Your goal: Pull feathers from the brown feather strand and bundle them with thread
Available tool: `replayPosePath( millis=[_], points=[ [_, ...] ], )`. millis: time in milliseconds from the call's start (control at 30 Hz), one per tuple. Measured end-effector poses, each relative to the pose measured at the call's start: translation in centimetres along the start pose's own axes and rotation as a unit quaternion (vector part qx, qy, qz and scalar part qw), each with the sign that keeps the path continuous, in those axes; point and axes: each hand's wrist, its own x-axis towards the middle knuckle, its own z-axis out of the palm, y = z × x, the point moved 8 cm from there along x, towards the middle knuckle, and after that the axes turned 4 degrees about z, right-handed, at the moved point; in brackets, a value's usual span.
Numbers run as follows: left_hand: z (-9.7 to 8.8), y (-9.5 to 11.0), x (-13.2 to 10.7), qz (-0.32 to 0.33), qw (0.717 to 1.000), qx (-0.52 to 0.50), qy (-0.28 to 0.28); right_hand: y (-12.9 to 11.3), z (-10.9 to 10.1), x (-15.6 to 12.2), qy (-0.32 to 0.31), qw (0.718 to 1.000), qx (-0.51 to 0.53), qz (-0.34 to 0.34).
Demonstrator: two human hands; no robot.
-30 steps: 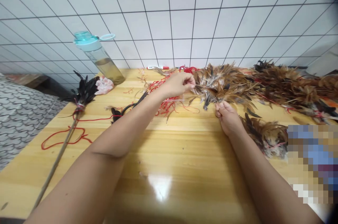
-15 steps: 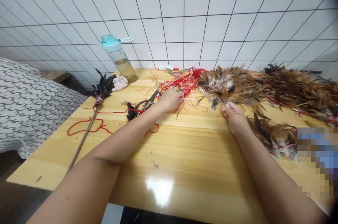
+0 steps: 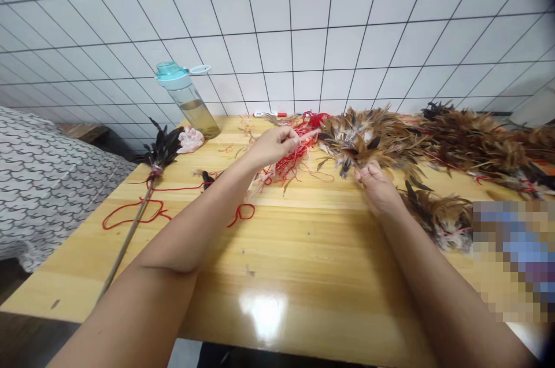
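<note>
My left hand is raised a little over the wooden table, its fingers pinched on a thin pale feather quill that points right toward a brown feather bundle. A tangle of red string lies under and behind that hand. My right hand is closed at the near edge of the brown feather bundle, thumb up, gripping its lower feathers.
A long row of brown feathers runs along the back right, with a smaller clump near my right forearm. A stick with black feathers and loose red cord lie left. A teal-lidded bottle stands by the tiled wall. A blurred patch sits right.
My left hand went down to the red string tangle, then lifted back toward the brown feather bundle with a quill pinched. My right hand stayed at the bundle.
</note>
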Motion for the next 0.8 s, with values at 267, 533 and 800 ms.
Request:
replayPosePath(
  millis=[267,533,800],
  points=[
    [8.5,2.8,-1.9,0.114,0.971,0.143,-0.152,-1.3,2.1,-1.4,-0.045,0.995,-0.079,-0.034],
    [10.2,2.0,-2.3,0.082,0.993,0.048,-0.074,1.6,3.1,-1.7,-0.035,0.994,0.021,0.105],
    [10.6,3.3,-3.8,0.158,0.976,0.101,-0.112,1.1,0.3,-1.1,0.073,0.971,-0.217,0.067]
  ],
)
